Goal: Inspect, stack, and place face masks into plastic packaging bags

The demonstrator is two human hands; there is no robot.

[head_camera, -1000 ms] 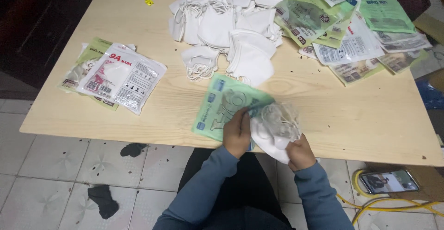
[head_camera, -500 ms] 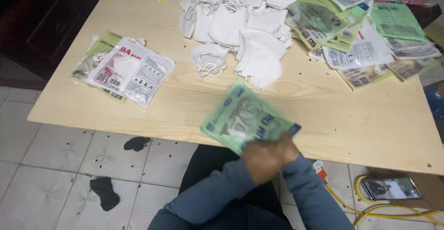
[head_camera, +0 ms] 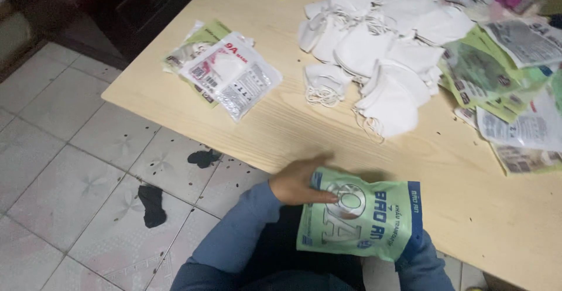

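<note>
Two hands at the near edge: our left hand [head_camera: 300,182] lies flat, fingers stretched across the left side of a green printed pouch [head_camera: 360,221]; we see no curl around it, only a press on its face. Our right hand is hidden under or behind the pouch, so we cannot tell whether it grips.
Pouch position: it sits over our lap at the near rim of the worktop [head_camera: 456,174], tilted, its blue-banded end toward our right sleeve [head_camera: 424,264].
Pouch material: glossy plastic film, rectangular, slightly puffed; we judge it filled, though what is inside does not show.
Progress, finished side: to the left, a small heap of packed pouches [head_camera: 225,71], clear-fronted with white showing through, green ones beneath; only a few, so we judge the packing early.
Progress, remaining side: farther off, a large pile of loose masks [head_camera: 380,45] waits unpacked.
Mask texture: soft white fabric, folded to curved cup shapes, thin elastic loops trailing at the edges.
Empty sleeves: at far right a spread of flat pouches [head_camera: 503,80], green and grey, thin and slippery looking, overlapping loosely.
Worktop surface: pale wood grain, smooth, matte.
Floor [head_camera: 76,168]: light tiles with dark stains, left of us.
</note>
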